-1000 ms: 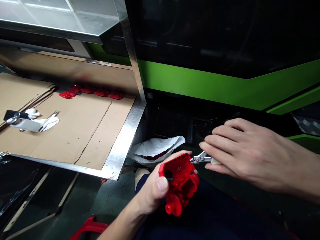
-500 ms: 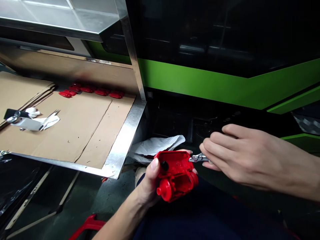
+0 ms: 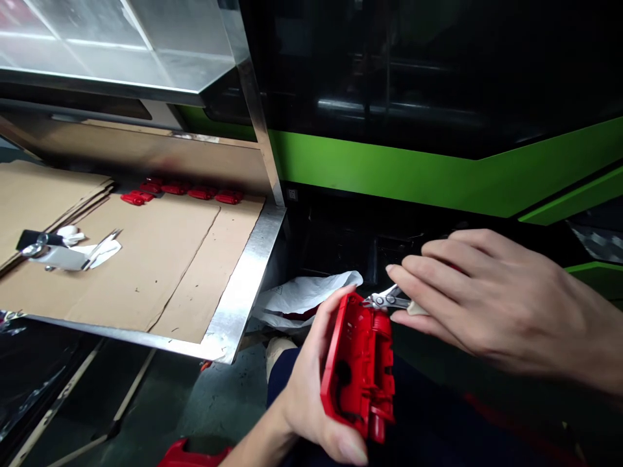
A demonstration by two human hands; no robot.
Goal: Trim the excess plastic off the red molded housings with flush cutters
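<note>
My left hand [image 3: 311,389] is wrapped round a red moulded plastic housing [image 3: 360,366], held upright on its edge above my lap with its ribbed inside facing right. My right hand [image 3: 481,298] grips small metal cutters [image 3: 387,300] with a pale handle. The cutter jaws touch the top right edge of the red housing. Whether the jaws are apart is too small to make out.
A steel-edged shelf [image 3: 243,279] lined with cardboard lies to the left, with several small red parts [image 3: 185,191] at its back and a white-and-black tool [image 3: 63,250] on the left. A white plastic bag [image 3: 304,295] sits below. A green and black machine [image 3: 413,168] stands behind.
My left hand has turned the red housing from lying flat to standing on its edge and moved it slightly lower. The right hand with the cutters stays at its top edge.
</note>
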